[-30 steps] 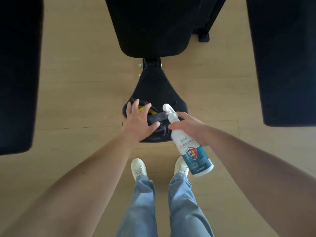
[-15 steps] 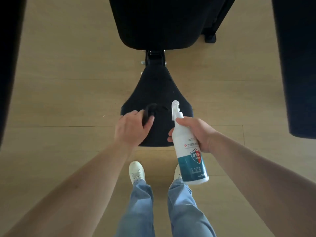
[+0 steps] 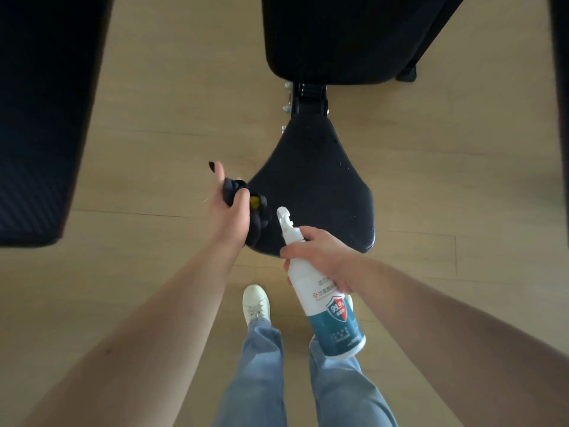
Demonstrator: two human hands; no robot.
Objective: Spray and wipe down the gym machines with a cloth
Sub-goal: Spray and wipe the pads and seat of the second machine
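A black padded machine seat (image 3: 317,183) narrows toward a metal bracket under a larger black back pad (image 3: 338,35). My left hand (image 3: 229,211) grips a bunched dark cloth (image 3: 260,221) with a yellow patch, held at the seat's left front edge. My right hand (image 3: 320,257) holds a white and teal spray bottle (image 3: 326,300) by its neck, nozzle up, in front of the seat's near edge. Small droplets or specks show on the seat's right side.
Black padded machine parts stand at the left (image 3: 40,118) and along the far right edge (image 3: 562,87). The floor (image 3: 172,118) is light wood. My jeans and a white shoe (image 3: 255,303) are just below the seat.
My left hand has pulled the cloth off the middle of the seat to its left front edge. The bottle stays in my right hand. The view has shifted left.
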